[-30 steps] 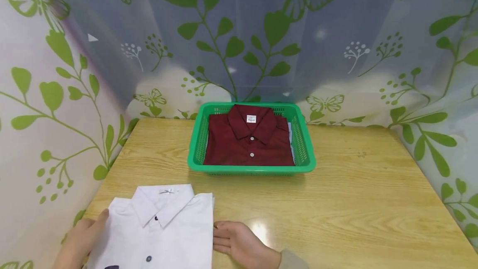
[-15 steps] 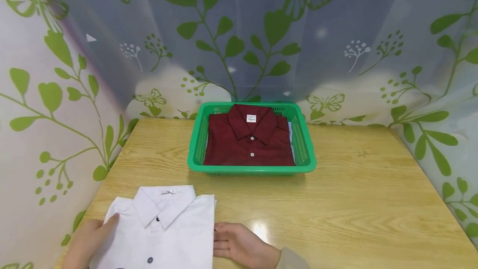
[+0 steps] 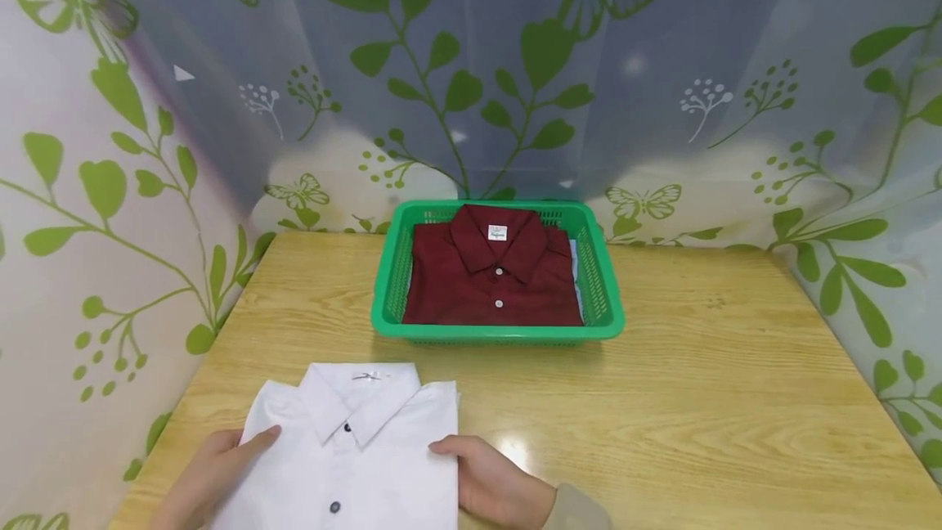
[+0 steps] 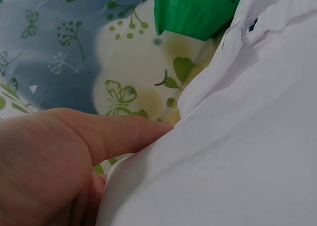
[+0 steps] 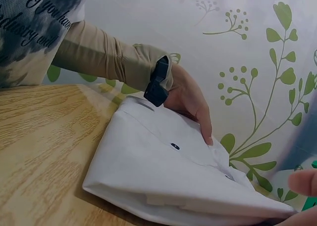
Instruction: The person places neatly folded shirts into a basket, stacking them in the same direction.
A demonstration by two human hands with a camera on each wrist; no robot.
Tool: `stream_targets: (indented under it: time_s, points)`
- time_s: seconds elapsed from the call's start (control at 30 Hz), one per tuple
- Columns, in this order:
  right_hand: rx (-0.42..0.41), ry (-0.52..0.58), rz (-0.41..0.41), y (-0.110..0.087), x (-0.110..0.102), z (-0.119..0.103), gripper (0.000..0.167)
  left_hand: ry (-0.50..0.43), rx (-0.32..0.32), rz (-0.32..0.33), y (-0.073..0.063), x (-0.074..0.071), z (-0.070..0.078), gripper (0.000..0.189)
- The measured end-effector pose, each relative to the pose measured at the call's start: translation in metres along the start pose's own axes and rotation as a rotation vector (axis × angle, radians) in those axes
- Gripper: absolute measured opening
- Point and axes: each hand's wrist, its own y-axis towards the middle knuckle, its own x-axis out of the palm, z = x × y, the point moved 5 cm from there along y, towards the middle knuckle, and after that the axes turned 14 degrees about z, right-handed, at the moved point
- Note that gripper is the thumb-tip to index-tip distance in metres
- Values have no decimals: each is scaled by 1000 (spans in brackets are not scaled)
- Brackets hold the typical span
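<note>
A folded white button-up shirt (image 3: 390, 464) with a pointed collar and dark buttons lies at the front left of the table. My left hand (image 3: 221, 469) grips its left side, thumb on top and the other fingers underneath. In the left wrist view that thumb (image 4: 126, 133) presses on the white cloth. On the opposite side my right hand (image 3: 500, 481) pinches the right edge, thumb over the front, its fingers hidden below. The right wrist view shows the shirt (image 5: 143, 151) tilted, part of it raised off the wood.
Behind the shirt, a green plastic basket (image 3: 500, 333) stands against the patterned curtain (image 3: 471, 64). Inside it a folded maroon shirt (image 3: 449, 289) lies on top of light blue cloth (image 3: 576, 268). The wooden table (image 3: 706, 399) stretches to the right.
The white shirt has shifted to the right along with my left hand. My right hand, earlier lying beside the edge, now has its thumb over the cloth. The basket stays put.
</note>
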Motion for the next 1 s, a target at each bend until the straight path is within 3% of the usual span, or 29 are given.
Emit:
stream_targets:
  time_s: [0.23, 0.37, 0.53, 0.73, 0.87, 1.0]
  points:
    - [4, -16, 35, 0, -3, -2, 43, -32, -32, 14, -1, 5, 2, 57]
    - [-21, -37, 94, 0, -7, -3, 42, -39, -34, -21, 0, 7, 4, 64]
    - [-47, -74, 165, -2, -18, -6, 41, -47, 36, -88, 1, 3, 8, 73]
    - [-58, -102, 200, -10, -25, -8, 37, -100, 100, -147, 3, -1, 11, 55]
    - [-115, -158, 304, -16, -27, -12, 45, -135, 147, -221, 4, 2, 13, 43]
    - [-210, -202, 433, -25, -30, -22, 58, -142, 143, -239, 7, 5, 16, 56]
